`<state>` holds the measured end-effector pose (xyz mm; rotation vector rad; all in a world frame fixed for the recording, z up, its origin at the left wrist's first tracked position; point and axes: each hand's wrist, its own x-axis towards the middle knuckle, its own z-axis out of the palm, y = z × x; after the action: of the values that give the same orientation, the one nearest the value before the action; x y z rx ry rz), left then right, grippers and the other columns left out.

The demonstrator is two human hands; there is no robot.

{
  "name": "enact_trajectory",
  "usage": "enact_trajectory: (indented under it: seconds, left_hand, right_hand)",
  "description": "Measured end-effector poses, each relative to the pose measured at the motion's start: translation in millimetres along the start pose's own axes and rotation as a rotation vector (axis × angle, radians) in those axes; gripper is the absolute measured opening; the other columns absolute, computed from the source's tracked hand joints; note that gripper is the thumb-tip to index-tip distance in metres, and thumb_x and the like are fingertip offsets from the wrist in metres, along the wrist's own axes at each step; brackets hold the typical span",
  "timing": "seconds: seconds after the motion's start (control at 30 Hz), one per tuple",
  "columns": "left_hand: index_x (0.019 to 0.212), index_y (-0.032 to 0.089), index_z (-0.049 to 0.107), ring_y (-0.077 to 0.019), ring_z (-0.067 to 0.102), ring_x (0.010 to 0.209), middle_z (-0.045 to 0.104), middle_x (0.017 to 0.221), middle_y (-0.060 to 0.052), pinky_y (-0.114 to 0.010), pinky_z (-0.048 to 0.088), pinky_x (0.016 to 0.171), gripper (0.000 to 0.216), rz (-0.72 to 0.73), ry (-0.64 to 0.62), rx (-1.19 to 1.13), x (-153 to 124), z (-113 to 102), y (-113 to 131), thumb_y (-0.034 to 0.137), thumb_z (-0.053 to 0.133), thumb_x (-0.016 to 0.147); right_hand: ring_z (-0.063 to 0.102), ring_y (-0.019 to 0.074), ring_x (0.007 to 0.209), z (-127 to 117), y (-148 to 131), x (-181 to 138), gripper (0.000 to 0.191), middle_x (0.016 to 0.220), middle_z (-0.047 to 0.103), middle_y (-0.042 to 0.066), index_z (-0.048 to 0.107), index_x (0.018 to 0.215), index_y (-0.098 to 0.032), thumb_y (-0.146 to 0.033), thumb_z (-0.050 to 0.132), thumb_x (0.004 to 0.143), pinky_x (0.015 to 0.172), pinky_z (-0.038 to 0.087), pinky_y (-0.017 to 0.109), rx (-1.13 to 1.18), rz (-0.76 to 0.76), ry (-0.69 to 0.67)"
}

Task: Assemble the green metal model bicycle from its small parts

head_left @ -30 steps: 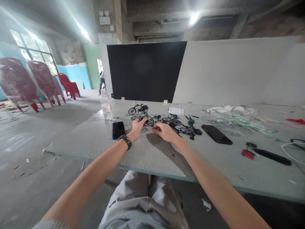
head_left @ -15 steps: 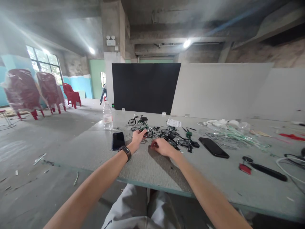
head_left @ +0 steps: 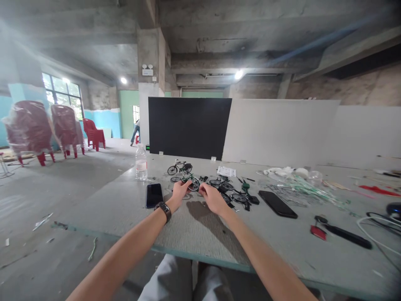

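Note:
My left hand is closed round a small green-and-black model bicycle, gripping it near the frame with a silver-rimmed wheel facing right. Close by that wheel, my right hand has its fingertips pinched together. Whatever lies between them is too small or hidden to make out, and I cannot tell if they touch the wheel. Behind the hands a finished-looking black model bicycle stands upright. Loose black bicycle parts, wheels among them, lie to the right of my right hand, with a green piece beside them.
A phone lies left of my hands, near a water bottle. Farther right are another phone, a black-handled tool and clear plastic scraps. A printed paper lies behind the parts. A black panel borders the table's back.
My right hand has moved up from the tabletop toward the wheel of the held bicycle. My left hand keeps its hold. The view has tilted slightly upward.

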<state>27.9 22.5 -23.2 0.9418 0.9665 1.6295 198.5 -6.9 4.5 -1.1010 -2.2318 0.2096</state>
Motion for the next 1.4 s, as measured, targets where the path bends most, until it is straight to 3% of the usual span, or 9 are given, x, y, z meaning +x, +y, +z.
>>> enact_trajectory:
  seconds: [0.13,0.27,0.43,0.57,0.87,1.2,1.4]
  left_hand:
    - [0.069,0.012,0.066,-0.0144,0.065,0.065,0.067,0.069,-0.005,-0.026,0.056,0.064,0.03,-0.003,0.009,0.001,-0.3,0.6,0.9,0.034,0.086,0.065]
    - [0.07,0.012,0.067,-0.015,0.065,0.064,0.069,0.071,-0.006,-0.027,0.055,0.063,0.029,-0.011,0.012,-0.002,1.5,1.2,0.2,0.033,0.085,0.065]
    - [0.07,0.012,0.067,-0.0154,0.066,0.064,0.069,0.07,-0.006,-0.028,0.056,0.063,0.028,-0.012,0.015,-0.007,2.2,1.2,-1.4,0.032,0.085,0.065]
    - [0.07,0.012,0.066,-0.0153,0.066,0.065,0.069,0.07,-0.006,-0.027,0.056,0.063,0.027,-0.01,0.017,-0.01,2.3,0.3,-2.1,0.031,0.085,0.065]
    - [0.07,0.013,0.067,-0.0142,0.064,0.061,0.068,0.068,-0.005,-0.027,0.053,0.061,0.031,-0.005,-0.029,-0.007,2.6,-0.3,-0.1,0.034,0.087,0.063]
    - [0.07,0.011,0.07,-0.0165,0.065,0.065,0.07,0.07,-0.007,-0.032,0.056,0.07,0.036,0.027,-0.167,-0.04,-6.4,0.9,6.7,0.04,0.088,0.061]
    - [0.071,0.01,0.071,-0.0177,0.067,0.068,0.072,0.075,-0.009,-0.034,0.057,0.075,0.036,0.058,-0.203,-0.018,-6.9,1.3,6.4,0.041,0.087,0.064]
  right_hand:
    - [0.064,0.0204,0.078,-0.9,0.8,1.5,0.02,0.087,0.07,0.007,0.06,0.1,-0.021,-0.032,0.045,0.095,0.071,0.046,0.03,0.17,0.034,0.082]
    - [0.065,0.0218,0.076,-0.9,3.0,3.6,0.023,0.084,0.072,0.008,0.065,0.087,-0.02,-0.035,0.048,0.092,0.072,0.047,0.032,0.173,0.03,0.158]
    - [0.062,0.0204,0.061,1.7,7.1,3.6,0.027,0.07,0.066,0.005,0.064,0.083,-0.021,-0.041,0.048,0.091,0.062,0.049,0.031,0.278,0.084,0.149]
    - [0.065,0.0216,0.063,5.7,11.5,3.6,0.024,0.07,0.066,0.005,0.063,0.087,-0.021,-0.042,0.05,0.088,0.062,0.054,0.033,0.396,0.119,0.149]
    - [0.068,0.0214,0.066,9.0,9.1,5.8,0.026,0.077,0.071,0.007,0.065,0.093,-0.021,-0.043,0.054,0.086,0.066,0.056,0.034,0.425,0.123,0.187]
    - [0.066,0.0213,0.068,3.4,0.5,3.7,0.032,0.078,0.07,0.006,0.065,0.088,-0.022,-0.053,0.057,0.088,0.069,0.054,0.033,0.333,0.083,0.229]
    - [0.063,0.0199,0.061,3.1,0.6,3.4,0.028,0.075,0.069,0.006,0.066,0.089,-0.02,-0.046,0.054,0.088,0.057,0.052,0.031,0.376,0.116,0.244]
